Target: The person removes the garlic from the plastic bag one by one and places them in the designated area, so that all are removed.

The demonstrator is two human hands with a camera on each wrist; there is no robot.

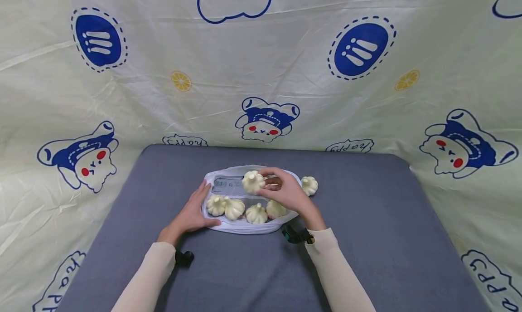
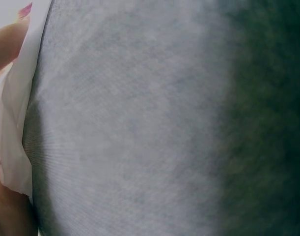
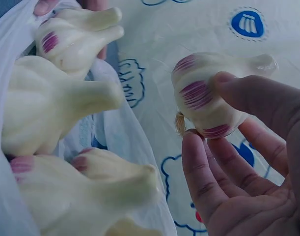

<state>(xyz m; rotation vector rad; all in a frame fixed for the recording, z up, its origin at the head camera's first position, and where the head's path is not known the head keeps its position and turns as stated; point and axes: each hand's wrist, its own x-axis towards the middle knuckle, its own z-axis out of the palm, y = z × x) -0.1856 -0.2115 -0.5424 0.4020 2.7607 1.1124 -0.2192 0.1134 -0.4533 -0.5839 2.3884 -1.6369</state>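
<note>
My right hand point(image 1: 290, 195) pinches a garlic bulb point(image 1: 253, 182) between thumb and fingertips, above the far part of a white plastic bag point(image 1: 240, 229). Up close in the right wrist view, this held garlic bulb point(image 3: 201, 93) has purple streaks, a stubby stem and a tuft of roots. My left hand point(image 1: 195, 214) grips the bag's left side, thumb along the near edge and fingers at the far left. White plastic point(image 2: 14, 132) lies against that hand in the left wrist view. Several garlic bulbs point(image 1: 234, 209) sit in the bag's near half.
Another garlic bulb point(image 1: 309, 185) lies just right of the bag on the grey-covered table point(image 1: 367, 239). Printed marks point(image 1: 228, 185) show on the bag's bottom. A pale curtain point(image 1: 285, 67) with blue cartoon prints hangs behind the table and along both sides.
</note>
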